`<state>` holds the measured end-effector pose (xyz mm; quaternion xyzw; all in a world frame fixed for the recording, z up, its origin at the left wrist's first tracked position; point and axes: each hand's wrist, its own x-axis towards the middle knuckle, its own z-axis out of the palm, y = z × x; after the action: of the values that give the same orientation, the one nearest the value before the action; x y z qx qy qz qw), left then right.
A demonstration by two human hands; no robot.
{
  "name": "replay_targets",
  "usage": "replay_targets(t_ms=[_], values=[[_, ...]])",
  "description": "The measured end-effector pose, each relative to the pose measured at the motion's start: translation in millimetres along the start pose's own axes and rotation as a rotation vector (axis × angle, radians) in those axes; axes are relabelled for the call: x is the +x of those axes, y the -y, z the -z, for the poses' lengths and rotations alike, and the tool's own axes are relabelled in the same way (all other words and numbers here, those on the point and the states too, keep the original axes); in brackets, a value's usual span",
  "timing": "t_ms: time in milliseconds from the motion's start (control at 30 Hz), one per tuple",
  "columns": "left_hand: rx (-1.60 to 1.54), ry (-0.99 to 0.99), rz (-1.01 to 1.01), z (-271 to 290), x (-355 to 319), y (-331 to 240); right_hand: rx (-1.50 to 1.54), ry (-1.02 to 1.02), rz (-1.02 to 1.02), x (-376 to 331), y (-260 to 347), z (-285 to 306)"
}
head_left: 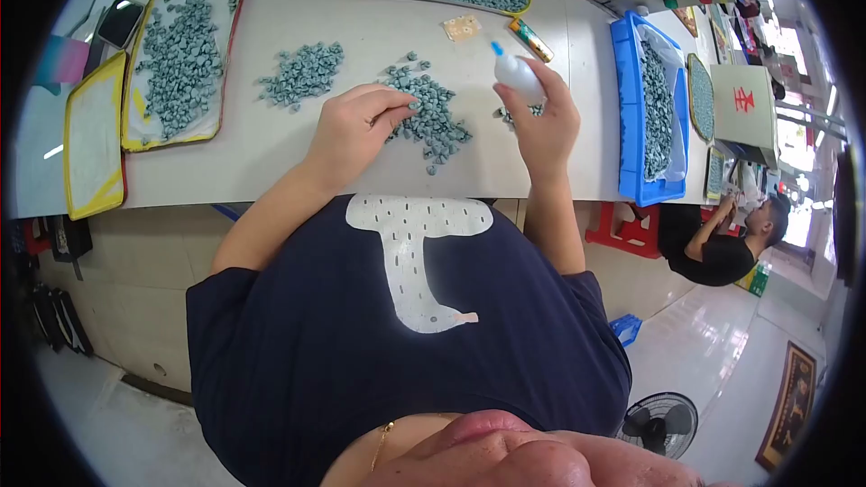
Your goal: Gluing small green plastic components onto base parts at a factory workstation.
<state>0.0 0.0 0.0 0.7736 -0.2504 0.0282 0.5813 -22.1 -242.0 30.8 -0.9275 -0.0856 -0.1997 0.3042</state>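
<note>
Gripping a bottle in the right hand, pinching with the left

In the head view, the person works at a pale table heaped with grey-green bits. The right hand has thumb and fingers wrapped round the white bottle, to the right of the main pile. The left hand is at that pile's left edge, thumb and forefinger pressed together, I'd say on a single piece, though it's too small to be sure.

From those fingertips the bottle lies to the right and a little farther from the body, with part of the pile and bare table between. Its long axis slants, the blue nozzle aiming away from the body and slightly left, the base back toward the right palm. The right hand is plainly the nearer one.

No label shows on the bottle. A tube just beyond it carries coloured print, too small to read. Farther right, a pale box bears a bold red mark, and a dark plaque has gold characters.
</note>
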Motion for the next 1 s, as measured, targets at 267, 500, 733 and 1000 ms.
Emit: replay_targets(t_ms=[267, 500, 733, 1000], values=[[0.0, 0.016, 0.01, -12, 7, -22, 0.405, 0.083, -0.44, 18, -26, -19], [-0.016, 0.019, 0.023, -10, 5, -6, 0.141, 0.108, -0.362, 14, -15, 7], [-0.009, 0.037, 0.028, -3, 3, 4, -0.247, 0.359, -0.062, -14, -19, 9], [-0.014, 0.028, -0.008, 4, 2, 5, -0.03, 0.304, -0.09, -13, 0, -5]])
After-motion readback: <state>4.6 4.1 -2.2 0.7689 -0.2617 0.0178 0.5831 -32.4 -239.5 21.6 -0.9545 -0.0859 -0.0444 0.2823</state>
